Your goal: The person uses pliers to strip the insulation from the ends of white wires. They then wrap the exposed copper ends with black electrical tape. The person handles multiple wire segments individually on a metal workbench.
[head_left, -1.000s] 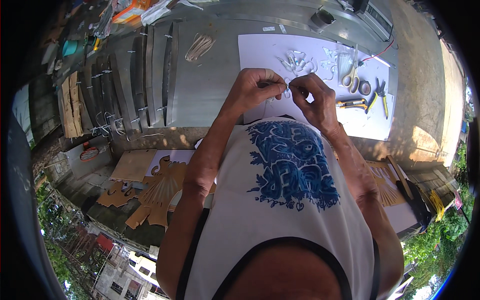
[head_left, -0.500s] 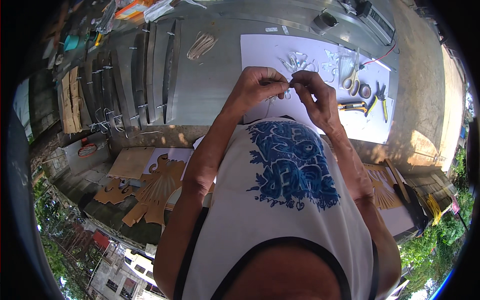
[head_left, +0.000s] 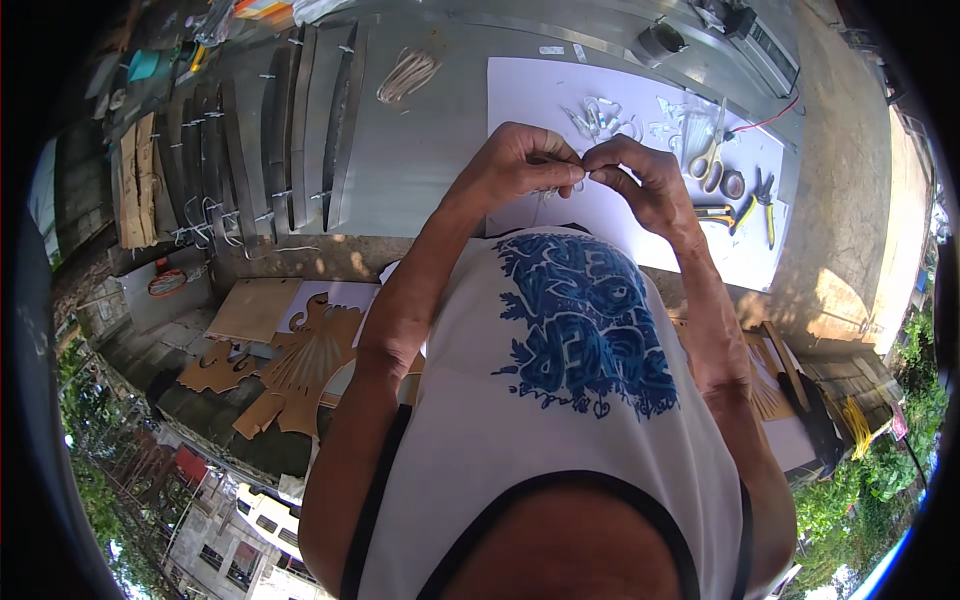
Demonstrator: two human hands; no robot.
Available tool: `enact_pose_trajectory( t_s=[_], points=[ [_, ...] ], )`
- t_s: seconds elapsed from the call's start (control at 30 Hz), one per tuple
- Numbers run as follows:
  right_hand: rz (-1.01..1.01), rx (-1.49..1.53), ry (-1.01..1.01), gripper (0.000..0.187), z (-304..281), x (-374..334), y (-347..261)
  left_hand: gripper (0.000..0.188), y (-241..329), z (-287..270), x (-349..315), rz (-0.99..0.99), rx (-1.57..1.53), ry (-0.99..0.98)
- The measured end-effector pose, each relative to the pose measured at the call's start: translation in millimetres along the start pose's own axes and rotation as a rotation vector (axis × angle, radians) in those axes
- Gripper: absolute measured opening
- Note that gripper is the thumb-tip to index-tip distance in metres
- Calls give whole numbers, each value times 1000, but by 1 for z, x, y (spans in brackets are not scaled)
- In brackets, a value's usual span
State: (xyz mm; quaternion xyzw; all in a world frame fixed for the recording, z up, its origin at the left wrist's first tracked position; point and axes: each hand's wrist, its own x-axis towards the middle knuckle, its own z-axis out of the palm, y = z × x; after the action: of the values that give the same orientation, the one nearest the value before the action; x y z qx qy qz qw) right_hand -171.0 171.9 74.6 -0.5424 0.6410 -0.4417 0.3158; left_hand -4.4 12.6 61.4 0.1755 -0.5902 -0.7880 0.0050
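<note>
My left hand (head_left: 527, 165) and my right hand (head_left: 645, 185) meet fingertip to fingertip above the white sheet (head_left: 625, 235). Both are closed in a pinch. Whatever sits between the fingertips is too small to make out. Pale, thin strands show just under my left fingers, partly hidden by them. Beyond my hands lies a cluster of white cord pieces (head_left: 600, 117). To the right of it are scissors (head_left: 710, 160), a dark roll of tape (head_left: 733, 183), yellow-and-black cutting pliers (head_left: 762, 207) and a yellow-and-black utility knife (head_left: 715, 213), which my right wrist partly covers.
A bundle of pale cord (head_left: 408, 75) lies on the grey metal table (head_left: 420, 160). Several long dark strips (head_left: 345, 130) tied with white pieces fill its left side. At the back stand a dark cup (head_left: 660, 44) and a lamp-like box (head_left: 762, 50). Brown cut-out panels (head_left: 310, 360) lie lower left.
My hands stay together, with the right fingers drawn in more closely and the right hand shifted slightly right. The whole view has tilted a little.
</note>
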Motion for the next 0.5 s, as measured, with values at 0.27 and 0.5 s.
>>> enact_pose_trajectory(
  t_s=[0.27, 0.5],
  points=[
    [-31, -38, -25, 13, -7, 5, -6, 16, 5, 0, 0, 14, -23, -24],
    [51, -45, 128, 11, 2, 0, -3, 16, 9, 0, 3, 60, -52, 15]
  ],
)
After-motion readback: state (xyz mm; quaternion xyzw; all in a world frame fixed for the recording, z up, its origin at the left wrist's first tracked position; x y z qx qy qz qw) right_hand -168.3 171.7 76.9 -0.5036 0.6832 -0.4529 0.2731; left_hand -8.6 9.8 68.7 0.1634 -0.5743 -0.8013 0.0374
